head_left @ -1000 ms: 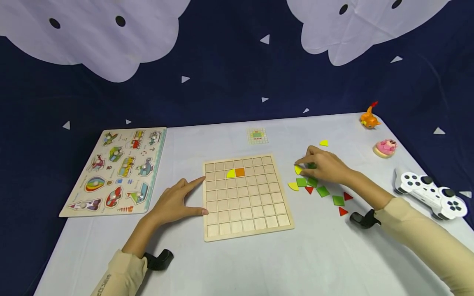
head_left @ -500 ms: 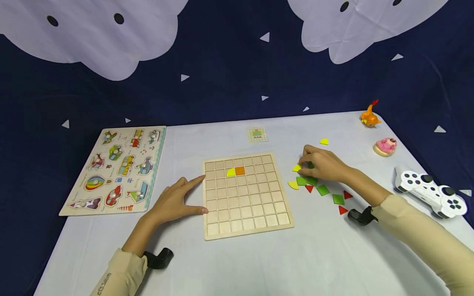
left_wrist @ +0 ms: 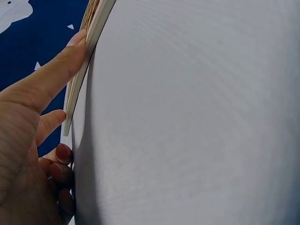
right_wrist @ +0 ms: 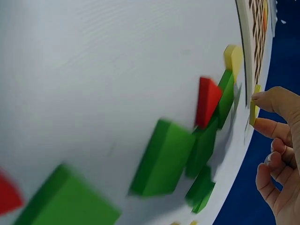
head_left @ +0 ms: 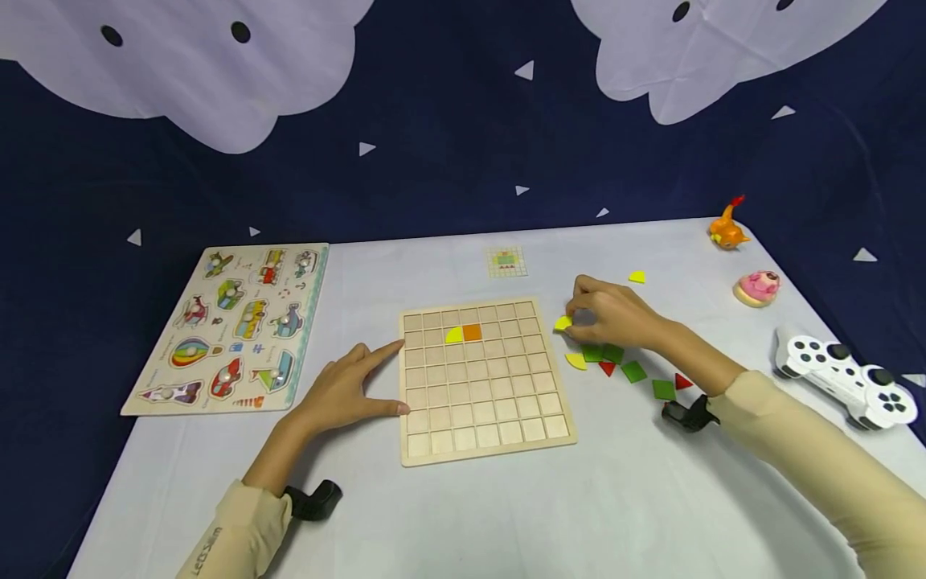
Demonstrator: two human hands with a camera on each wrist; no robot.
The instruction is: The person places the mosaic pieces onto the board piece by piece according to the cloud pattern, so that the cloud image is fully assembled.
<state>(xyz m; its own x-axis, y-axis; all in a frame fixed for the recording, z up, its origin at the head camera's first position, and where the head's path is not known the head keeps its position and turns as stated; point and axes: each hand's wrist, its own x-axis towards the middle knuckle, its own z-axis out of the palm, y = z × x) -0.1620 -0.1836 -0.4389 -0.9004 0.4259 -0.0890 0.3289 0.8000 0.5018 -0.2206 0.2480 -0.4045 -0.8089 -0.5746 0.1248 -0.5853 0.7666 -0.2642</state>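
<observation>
Between thumb and fingertips, my right hand (head_left: 611, 315) pinches a yellow quarter-circle tile (head_left: 563, 323), seen edge-on in the right wrist view (right_wrist: 254, 107). It is just right of the wooden grid board (head_left: 458, 372). An orange square tile (head_left: 472, 332) sits in the board's second row, with another yellow quarter-circle tile (head_left: 453, 335) at its left. My left hand (head_left: 340, 394) touches the board's left edge with spread thumb and index finger. Under and below my right hand lie several green square tiles (head_left: 634, 371), red triangle tiles (head_left: 607, 368) and a loose yellow quarter-circle tile (head_left: 575, 361).
A small pattern card (head_left: 506, 261) lies behind the board. A picture puzzle board (head_left: 231, 330) is at left. At right are a white game controller (head_left: 842, 378), a pink figurine (head_left: 757, 288) and an orange figurine (head_left: 727, 229). Another yellow tile (head_left: 637, 277) lies farther back.
My right hand has moved left toward the board, carrying the yellow quarter-circle tile away from the other loose tiles. My left hand stays at the board's edge.
</observation>
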